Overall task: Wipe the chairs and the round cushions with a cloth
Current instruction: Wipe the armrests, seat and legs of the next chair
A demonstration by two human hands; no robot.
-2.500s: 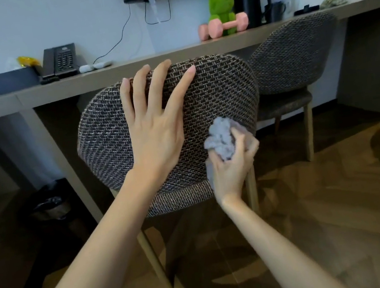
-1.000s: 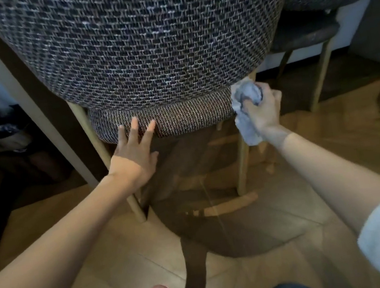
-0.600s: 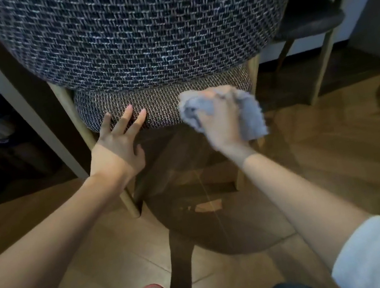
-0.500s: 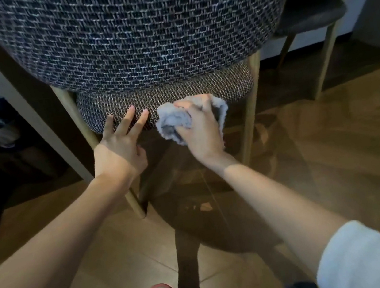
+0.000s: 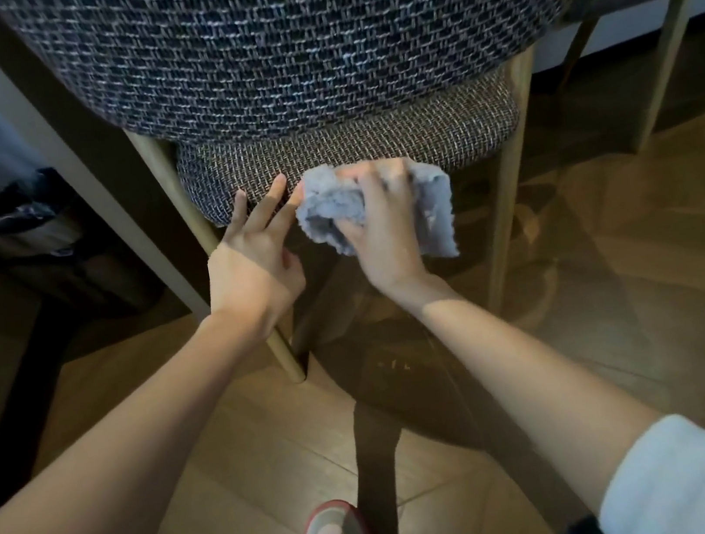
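Someone is leaning in low behind the chair (image 5: 284, 39), the right hand (image 5: 383, 239) bunching the grey cloth (image 5: 435, 208) in curled fingers and pressing it against the rear edge of the round seat cushion (image 5: 414, 138). The left hand (image 5: 252, 268) is resting straight fingers just beside it. To my eye, firm, even strokes following the curve toward the wooden leg (image 5: 507, 179) would be serving best, left hand steadying.

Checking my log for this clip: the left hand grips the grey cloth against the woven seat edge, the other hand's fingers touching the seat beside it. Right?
Not quite. The head view shows the right hand gripping the grey cloth against the woven seat edge; the left hand touches the seat beside it with straight fingers.
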